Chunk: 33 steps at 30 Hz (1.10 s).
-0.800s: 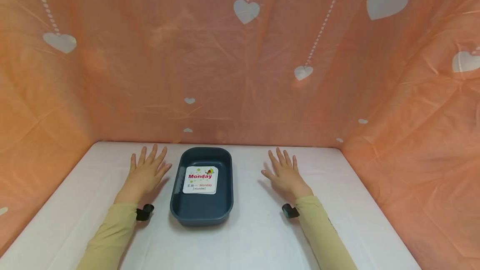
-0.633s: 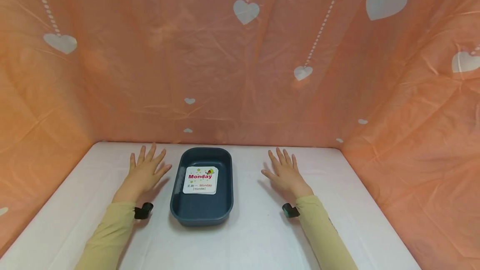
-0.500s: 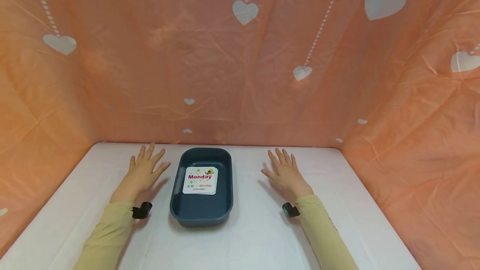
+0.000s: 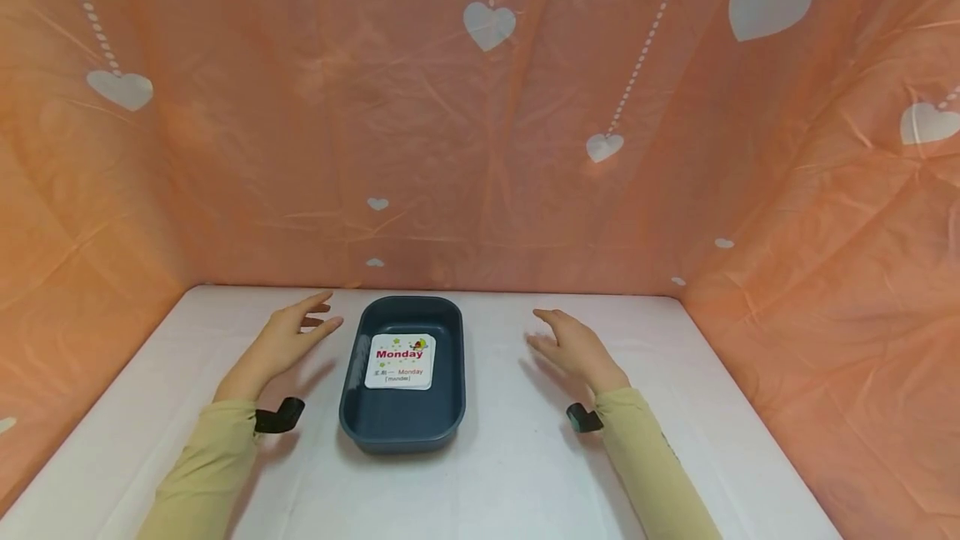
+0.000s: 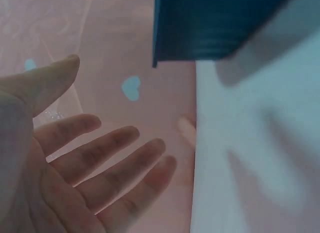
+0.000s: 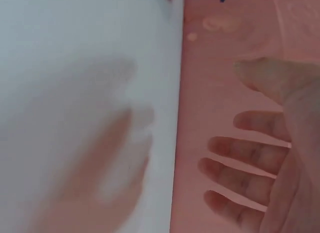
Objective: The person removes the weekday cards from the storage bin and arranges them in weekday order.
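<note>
A dark blue rectangular tray [image 4: 401, 427] stands on the white table, left of centre. Inside it lies a small stack of white cards, the top card [image 4: 400, 362] printed "Monday" in red. My left hand [image 4: 281, 344] hovers just left of the tray, turned with the thumb side up and holding nothing. To the right of the tray, a little farther off, my right hand [image 4: 579, 350] is also raised, its palm facing inward. Both wrist views show loosely extended fingers with nothing between them. The tray's side wall [image 5: 210, 28] appears at the top of the left wrist view.
An orange curtain [image 4: 480, 148] with white hearts hangs behind the table and along both sides. White cloth covers the table [image 4: 517, 473]. A black wrist camera [image 4: 280, 416] sits on the left wrist, another black camera [image 4: 583, 418] on the right.
Both hands have turned from palm-down with spread fingers to palms facing inward. The left forearm has shifted slightly left. The tray and cards have stayed in place.
</note>
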Tool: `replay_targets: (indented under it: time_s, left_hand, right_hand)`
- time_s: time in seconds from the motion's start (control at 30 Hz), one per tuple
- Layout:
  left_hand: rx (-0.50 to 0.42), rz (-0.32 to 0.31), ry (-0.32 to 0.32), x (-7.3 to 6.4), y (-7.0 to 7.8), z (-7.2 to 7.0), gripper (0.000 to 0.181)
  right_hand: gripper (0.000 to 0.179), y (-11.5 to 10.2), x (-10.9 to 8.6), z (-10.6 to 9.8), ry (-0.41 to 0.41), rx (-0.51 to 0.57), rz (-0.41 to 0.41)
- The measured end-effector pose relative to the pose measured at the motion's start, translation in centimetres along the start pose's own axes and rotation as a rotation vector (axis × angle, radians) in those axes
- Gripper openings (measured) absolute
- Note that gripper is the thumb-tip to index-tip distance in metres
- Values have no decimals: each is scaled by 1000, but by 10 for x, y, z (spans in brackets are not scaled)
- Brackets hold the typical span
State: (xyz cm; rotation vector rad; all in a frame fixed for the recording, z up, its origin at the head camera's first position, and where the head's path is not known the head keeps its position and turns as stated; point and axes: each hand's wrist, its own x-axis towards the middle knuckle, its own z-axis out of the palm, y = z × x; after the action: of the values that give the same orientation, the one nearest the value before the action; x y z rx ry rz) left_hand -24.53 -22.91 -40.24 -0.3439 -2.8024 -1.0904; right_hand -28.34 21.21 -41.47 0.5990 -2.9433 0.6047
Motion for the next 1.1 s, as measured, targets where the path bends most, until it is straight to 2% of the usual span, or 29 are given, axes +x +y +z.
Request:
replay_targets:
  time_s: [0.2, 0.37, 0.5, 0.63, 0.77, 0.93, 1.1]
  left_hand:
    - [-159, -38, -3, 0, 7, 2, 67]
    - [-293, -66, -58, 1, 11, 4, 68]
    - [-349, -87, -114, 2, 12, 7, 66]
    - [-369, -106, -137, 1, 16, 9, 66]
    - [-379, -119, -158, 2, 19, 11, 68]
    - [-401, -136, -170, 3, 17, 14, 67]
    - [-465, -138, -183, 3, 16, 20, 61]
  right_hand:
    - [46, -2, 2, -3, 45, 217, 51]
    - [42, -7, 5, -10, 55, 368, 72]
    - [41, -15, 8, -19, 31, 489, 76]
    - [42, -26, 11, -27, 0, 607, 46]
    - [43, -41, 14, -38, -33, 665, 16]
    - [40, -73, 15, -55, -70, 719, -37]
    - [41, -81, 27, -50, -100, 743, -56]
